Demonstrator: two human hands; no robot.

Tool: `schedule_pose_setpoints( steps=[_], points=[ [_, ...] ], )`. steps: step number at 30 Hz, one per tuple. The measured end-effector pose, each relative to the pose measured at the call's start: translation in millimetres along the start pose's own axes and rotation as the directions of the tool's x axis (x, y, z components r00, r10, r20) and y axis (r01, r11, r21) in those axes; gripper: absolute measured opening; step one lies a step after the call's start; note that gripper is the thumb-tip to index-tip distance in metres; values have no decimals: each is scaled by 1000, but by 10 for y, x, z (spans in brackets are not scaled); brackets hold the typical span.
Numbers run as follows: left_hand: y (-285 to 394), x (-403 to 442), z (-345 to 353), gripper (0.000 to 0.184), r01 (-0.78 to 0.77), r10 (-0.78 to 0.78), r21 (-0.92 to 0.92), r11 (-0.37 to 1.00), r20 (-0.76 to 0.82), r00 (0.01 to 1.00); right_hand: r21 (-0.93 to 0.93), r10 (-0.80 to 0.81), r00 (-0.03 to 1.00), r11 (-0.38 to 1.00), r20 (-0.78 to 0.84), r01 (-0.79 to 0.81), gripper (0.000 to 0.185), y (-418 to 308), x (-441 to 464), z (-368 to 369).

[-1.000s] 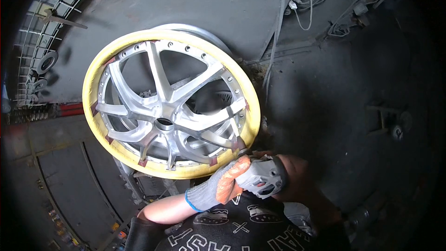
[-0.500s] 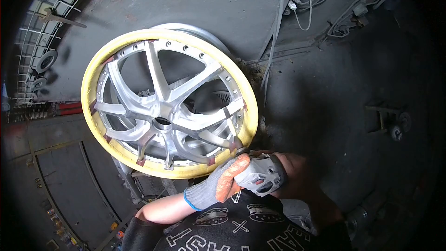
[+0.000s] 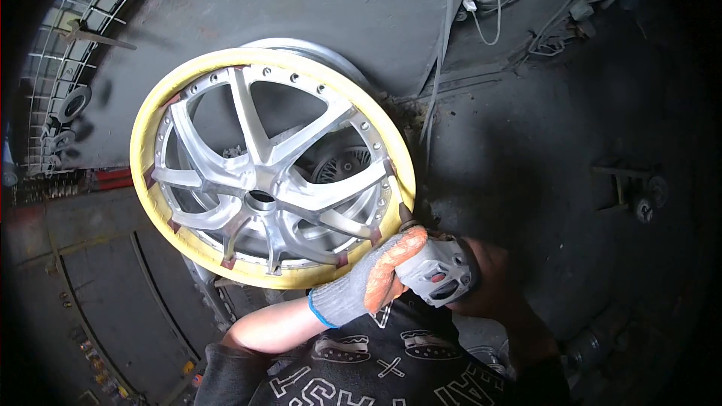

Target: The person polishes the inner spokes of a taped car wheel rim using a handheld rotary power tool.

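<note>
A silver spoked wheel rim (image 3: 259, 143) stands tilted, its outer edge covered in yellow tape (image 3: 145, 203) with small dark red patches at the spoke ends. My left hand (image 3: 372, 278), in a grey and orange glove with a blue cuff, is closed around the front of a grey power tool (image 3: 438, 272). The tool's dark tip is beside the lower right edge of the rim. My right hand (image 3: 481, 274) lies in shadow against the rear of the tool; its fingers are mostly hidden.
Wire racking (image 3: 90, 11) curves along the upper left, with small wheels near it. Cables (image 3: 492, 11) hang at the upper right. A low wheeled stand (image 3: 628, 188) is on the dark floor at right. Another rim (image 3: 342, 165) shows behind the spokes.
The tool and both hands have moved a little right and up, and its tip has come away from the spoke end. The rim appears slightly further left.
</note>
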State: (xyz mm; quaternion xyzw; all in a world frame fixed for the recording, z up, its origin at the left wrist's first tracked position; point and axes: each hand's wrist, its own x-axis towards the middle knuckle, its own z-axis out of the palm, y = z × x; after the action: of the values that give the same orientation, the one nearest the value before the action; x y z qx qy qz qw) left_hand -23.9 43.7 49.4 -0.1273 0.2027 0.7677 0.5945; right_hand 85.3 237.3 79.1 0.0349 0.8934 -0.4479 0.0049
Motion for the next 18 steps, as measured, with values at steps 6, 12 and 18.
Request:
schedule_pose_setpoints(
  steps=[6,12,18],
  points=[
    [-146,-263,-40,57,-67,66,5,998,-195,979,26,-71,994,997,86,69,67,-113,65,21],
    [-92,-145,-1,54,-53,60,49,997,-157,986,-24,-56,998,998,-7,56,63,-75,28,25],
    [-155,-86,-72,51,-37,36,-3,999,-170,985,-32,-73,997,997,-14,73,61,-1,-4,6]
  ],
)
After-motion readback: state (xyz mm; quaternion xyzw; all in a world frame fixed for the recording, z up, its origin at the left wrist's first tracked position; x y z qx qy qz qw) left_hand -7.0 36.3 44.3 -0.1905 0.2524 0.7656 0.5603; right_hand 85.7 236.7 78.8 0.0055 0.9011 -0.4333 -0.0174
